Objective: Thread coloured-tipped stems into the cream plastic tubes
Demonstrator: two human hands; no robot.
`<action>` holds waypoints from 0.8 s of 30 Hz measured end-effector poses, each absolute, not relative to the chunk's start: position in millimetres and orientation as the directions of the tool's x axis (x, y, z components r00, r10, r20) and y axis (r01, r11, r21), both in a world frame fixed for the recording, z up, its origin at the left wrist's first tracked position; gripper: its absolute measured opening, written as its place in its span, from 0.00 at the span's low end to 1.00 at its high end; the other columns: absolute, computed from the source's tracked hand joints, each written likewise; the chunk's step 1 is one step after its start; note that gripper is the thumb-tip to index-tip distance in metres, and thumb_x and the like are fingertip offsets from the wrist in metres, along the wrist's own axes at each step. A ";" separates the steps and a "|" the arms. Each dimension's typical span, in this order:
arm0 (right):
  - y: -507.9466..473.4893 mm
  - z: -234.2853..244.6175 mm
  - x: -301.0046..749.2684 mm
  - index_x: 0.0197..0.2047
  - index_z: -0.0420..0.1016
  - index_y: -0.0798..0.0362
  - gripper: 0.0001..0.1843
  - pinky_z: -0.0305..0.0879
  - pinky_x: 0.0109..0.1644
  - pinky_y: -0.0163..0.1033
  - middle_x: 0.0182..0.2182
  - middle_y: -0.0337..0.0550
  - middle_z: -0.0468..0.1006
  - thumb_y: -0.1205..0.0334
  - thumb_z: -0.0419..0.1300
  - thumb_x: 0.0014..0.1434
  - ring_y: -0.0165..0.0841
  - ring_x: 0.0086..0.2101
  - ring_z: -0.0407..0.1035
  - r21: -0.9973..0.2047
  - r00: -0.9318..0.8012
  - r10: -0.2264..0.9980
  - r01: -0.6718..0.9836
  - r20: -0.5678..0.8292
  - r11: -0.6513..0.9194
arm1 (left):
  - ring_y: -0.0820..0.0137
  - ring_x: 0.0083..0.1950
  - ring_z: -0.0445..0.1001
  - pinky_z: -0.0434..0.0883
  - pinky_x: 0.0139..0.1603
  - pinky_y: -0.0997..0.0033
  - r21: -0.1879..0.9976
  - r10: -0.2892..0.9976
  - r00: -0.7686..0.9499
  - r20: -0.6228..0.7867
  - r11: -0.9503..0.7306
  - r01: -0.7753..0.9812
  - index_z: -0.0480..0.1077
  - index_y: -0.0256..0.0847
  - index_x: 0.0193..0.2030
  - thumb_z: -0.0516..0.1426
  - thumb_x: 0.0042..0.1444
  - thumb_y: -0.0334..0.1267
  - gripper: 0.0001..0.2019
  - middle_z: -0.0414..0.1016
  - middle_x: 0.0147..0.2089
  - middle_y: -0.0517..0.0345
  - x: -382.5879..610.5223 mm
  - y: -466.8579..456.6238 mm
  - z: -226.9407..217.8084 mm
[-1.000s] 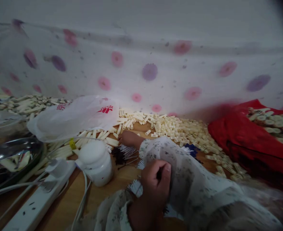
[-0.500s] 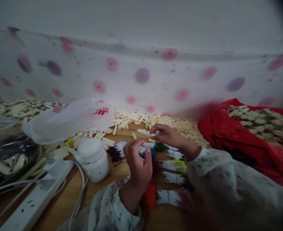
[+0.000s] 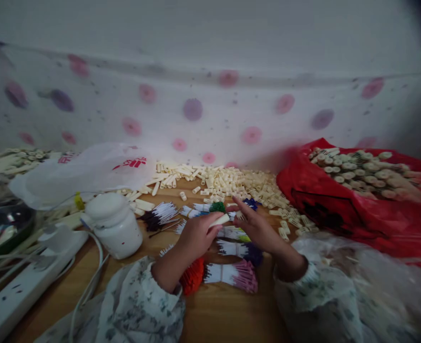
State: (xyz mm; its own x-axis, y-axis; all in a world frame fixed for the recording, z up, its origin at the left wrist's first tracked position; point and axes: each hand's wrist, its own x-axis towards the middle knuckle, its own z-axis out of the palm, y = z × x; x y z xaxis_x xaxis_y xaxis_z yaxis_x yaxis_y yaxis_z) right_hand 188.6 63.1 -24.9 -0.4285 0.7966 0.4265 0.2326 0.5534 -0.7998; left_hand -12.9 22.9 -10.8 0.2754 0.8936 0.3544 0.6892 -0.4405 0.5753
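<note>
Over the wooden table (image 3: 228,317), in the head view, both hands are at close quarters! The left hand (image 3: 198,234) pinches one cream tube (image 3: 220,220), its end angled toward the right hand (image 3: 262,232), whose fingers spread just beside it; whether they also grip a small piece, I can't tell. That tube looks mid-handling to me, not laid down yet. Overall, I'd judge plenty done and plenty left: longer pieces (image 3: 360,172) cram the red bag (image 3: 389,226), while loose slotted pieces (image 3: 248,183) spread beyond the hands. Now the count: two hands, one tube held, one red bag, one white jar (image 3: 114,228), one power strip (image 3: 35,288); one pink bundle (image 3: 245,277), one orange bundle (image 3: 193,276), other bundles partly hidden; the heaped pieces defeat my counting
</note>
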 end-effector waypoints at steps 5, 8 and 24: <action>55.5 -32.7 179.1 0.60 0.54 0.48 0.26 0.66 0.31 0.38 0.47 0.49 0.74 0.54 0.54 0.61 0.30 0.29 0.68 -0.925 -0.366 0.871 0.059 0.329 0.374 | 0.67 0.46 0.75 0.69 0.48 0.71 0.735 0.890 0.243 0.385 -0.455 0.502 0.71 0.42 0.48 0.56 0.53 0.28 0.15 0.77 0.46 0.56 -11.5 26.2 -13.7; 49.4 -28.2 175.3 0.59 0.53 0.49 0.22 0.63 0.29 0.36 0.38 0.45 0.76 0.53 0.48 0.65 0.29 0.26 0.65 -0.902 -0.344 0.861 0.078 0.376 0.425 | 0.68 0.48 0.74 0.69 0.50 0.71 0.754 0.864 0.334 0.377 -0.496 0.431 0.71 0.42 0.49 0.56 0.53 0.28 0.16 0.77 0.48 0.56 -10.4 25.8 -16.2; 34.2 -11.4 176.1 0.68 0.38 0.52 0.31 0.63 0.37 0.43 0.38 0.48 0.74 0.56 0.44 0.66 0.37 0.32 0.68 -0.651 -0.448 0.814 0.500 0.370 0.571 | 0.66 0.41 0.75 0.69 0.42 0.72 0.612 0.804 0.563 0.190 -0.545 0.573 0.75 0.41 0.40 0.56 0.55 0.32 0.08 0.79 0.39 0.58 0.2 14.1 -10.5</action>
State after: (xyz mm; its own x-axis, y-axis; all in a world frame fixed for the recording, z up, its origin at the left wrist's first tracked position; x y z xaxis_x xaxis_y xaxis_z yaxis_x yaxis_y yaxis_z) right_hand 176.1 34.2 -11.4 -0.4482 0.8137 0.3701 0.4999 0.5714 -0.6509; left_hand 0.2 14.1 -10.5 0.5628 0.8044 0.1901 0.5727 -0.5453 0.6121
